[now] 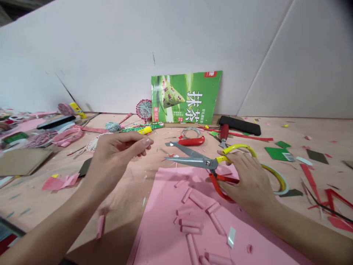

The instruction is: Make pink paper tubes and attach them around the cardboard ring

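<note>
Pink paper rolls (190, 222) lie loose, apparently cut; right hand (249, 176) grips parted scissors (208, 163), left hand (117, 149) pinches together (nothing visible held).

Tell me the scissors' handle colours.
One yellow handle, one red handle; best seen in the head view.

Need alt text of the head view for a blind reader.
The right hand holds open scissors over the far edge of a pink sheet strewn with pink rolls. The left hand, pinched closed, is near the blade tips; behind, a green panel stands against a white wall.
</note>
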Available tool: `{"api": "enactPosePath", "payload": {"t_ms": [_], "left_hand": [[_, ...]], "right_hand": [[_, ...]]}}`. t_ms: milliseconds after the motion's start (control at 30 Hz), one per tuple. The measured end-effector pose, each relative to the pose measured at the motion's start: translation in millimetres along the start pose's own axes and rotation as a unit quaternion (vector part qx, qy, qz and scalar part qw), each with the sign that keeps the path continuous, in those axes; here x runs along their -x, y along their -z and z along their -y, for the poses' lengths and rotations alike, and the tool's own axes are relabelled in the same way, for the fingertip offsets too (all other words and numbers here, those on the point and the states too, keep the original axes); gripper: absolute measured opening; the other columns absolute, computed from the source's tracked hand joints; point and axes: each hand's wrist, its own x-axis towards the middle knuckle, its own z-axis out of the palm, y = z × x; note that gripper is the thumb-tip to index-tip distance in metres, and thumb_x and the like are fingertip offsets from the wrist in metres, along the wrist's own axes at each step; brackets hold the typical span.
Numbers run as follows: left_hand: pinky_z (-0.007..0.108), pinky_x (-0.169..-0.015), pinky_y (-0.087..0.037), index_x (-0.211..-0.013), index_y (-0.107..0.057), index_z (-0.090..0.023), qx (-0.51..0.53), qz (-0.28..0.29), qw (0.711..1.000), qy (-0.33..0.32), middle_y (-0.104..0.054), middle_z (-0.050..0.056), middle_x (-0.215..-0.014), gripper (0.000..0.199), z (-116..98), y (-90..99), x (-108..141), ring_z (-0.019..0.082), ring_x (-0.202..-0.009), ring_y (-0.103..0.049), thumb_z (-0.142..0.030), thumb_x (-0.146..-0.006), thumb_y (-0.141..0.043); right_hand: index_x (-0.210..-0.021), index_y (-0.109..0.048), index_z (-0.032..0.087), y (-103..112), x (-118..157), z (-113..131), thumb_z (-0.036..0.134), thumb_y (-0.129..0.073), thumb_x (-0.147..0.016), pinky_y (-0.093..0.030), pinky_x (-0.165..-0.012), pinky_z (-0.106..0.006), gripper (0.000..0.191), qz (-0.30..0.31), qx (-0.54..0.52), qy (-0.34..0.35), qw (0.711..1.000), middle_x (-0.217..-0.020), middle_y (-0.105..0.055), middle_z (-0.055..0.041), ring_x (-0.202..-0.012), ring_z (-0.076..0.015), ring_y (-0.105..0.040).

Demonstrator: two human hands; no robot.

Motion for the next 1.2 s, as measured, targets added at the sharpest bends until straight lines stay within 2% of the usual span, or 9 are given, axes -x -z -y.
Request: {"api": "enactPosePath", "payload": {"t_ms": [133,233,400,533,667,833,967,1067,1200], "left_hand": [[0.025,-0.067,-0.054,-0.091,-0.084,-0.027,-0.068,0.099,0.993,-0.020,-0.076,0.001,-0.077,0.021,13,19.3,9,0.016,-0.072,-0.068,-0.035,-0.095,-0.065],[0.025,-0.071,-0.056,-0.110,-0.082,-0.030,-0.112,0.120,0.986,-0.039,-0.080,0.000,-0.088,0.022,20,25.1,22,0.016,-0.076,-0.071,-0.032,-0.093,-0.070],[0.022,-0.071,-0.055,-0.090,-0.080,-0.023,-0.105,0.125,0.983,-0.080,-0.079,0.000,-0.087,0.006,28,29.3,33,0.014,-0.077,-0.071,-0.023,-0.090,-0.074],[0.021,-0.074,-0.056,-0.096,-0.080,-0.021,-0.078,0.171,0.979,-0.074,-0.079,0.003,-0.097,0.017,36,34.5,36,0.014,-0.085,-0.072,-0.018,-0.096,-0.063],[0.023,-0.081,-0.057,-0.096,-0.080,-0.021,-0.074,0.173,0.982,-0.034,-0.080,0.005,-0.105,0.013,44,38.5,42,0.017,-0.097,-0.074,-0.027,-0.094,-0.069],[0.020,-0.067,-0.052,-0.082,-0.078,-0.021,-0.126,0.174,0.977,0.017,-0.078,0.001,-0.079,0.017,52,46.6,54,0.013,-0.072,-0.070,-0.033,-0.092,-0.072],[0.020,-0.059,-0.050,-0.077,-0.077,-0.020,-0.123,0.156,0.978,0.059,-0.075,0.002,-0.072,0.018,54,52.2,61,0.014,-0.065,-0.067,-0.034,-0.088,-0.076],[0.022,-0.071,-0.056,-0.085,-0.081,-0.021,-0.118,0.142,0.982,0.047,-0.079,0.006,-0.086,0.017,57,54.1,61,0.017,-0.080,-0.073,-0.033,-0.092,-0.071],[0.027,-0.094,-0.057,-0.109,-0.081,-0.025,-0.107,0.179,0.978,-0.004,-0.075,0.010,-0.126,0.023,60,54.8,58,0.022,-0.118,-0.070,-0.029,-0.099,-0.061]], "right_hand": [[-0.112,-0.058,0.017,0,2,-2,0.038,-0.058,-0.091,-0.055,-0.078,-0.045,0.029,0.008,-0.036,-0.012,0.999,-0.100,-0.069,-0.0136,-0.094,-0.0336,-0.067],[-0.113,-0.060,0.015,1,5,-4,0.042,-0.058,-0.091,-0.053,-0.076,-0.046,0.035,0.036,-0.059,-0.034,0.997,-0.099,-0.068,-0.0152,-0.094,-0.0356,-0.065],[-0.102,-0.057,0.019,3,4,-4,0.047,-0.056,-0.090,-0.045,-0.059,-0.038,0.031,0.065,-0.082,-0.069,0.992,-0.090,-0.063,-0.0110,-0.080,-0.0297,-0.061],[-0.094,-0.051,0.022,5,2,-3,0.048,-0.056,-0.086,-0.040,-0.054,-0.035,0.027,0.065,-0.064,-0.078,0.993,-0.087,-0.060,-0.0080,-0.071,-0.0258,-0.056],[-0.092,-0.051,0.023,6,1,-3,0.048,-0.056,-0.084,-0.040,-0.054,-0.034,0.027,0.078,-0.074,-0.086,0.990,-0.086,-0.060,-0.0069,-0.066,-0.0235,-0.053],[-0.089,-0.051,0.024,8,-2,1,0.046,-0.058,-0.084,-0.039,-0.056,-0.034,0.024,0.087,-0.094,-0.105,0.986,-0.088,-0.064,-0.0066,-0.062,-0.0205,-0.049],[-0.087,-0.050,0.025,10,-6,3,0.056,-0.060,-0.086,-0.039,-0.059,-0.036,0.033,0.101,-0.097,-0.127,0.982,-0.087,-0.064,-0.0070,-0.063,-0.0210,-0.049],[-0.088,-0.051,0.025,10,-6,3,0.060,-0.059,-0.087,-0.040,-0.061,-0.037,0.036,0.109,-0.101,-0.134,0.980,-0.089,-0.065,-0.0080,-0.067,-0.0230,-0.052],[-0.091,-0.052,0.025,10,-2,1,0.058,-0.061,-0.085,-0.040,-0.063,-0.037,0.034,0.123,-0.101,-0.147,0.976,-0.093,-0.066,-0.0087,-0.075,-0.0251,-0.056]]}}
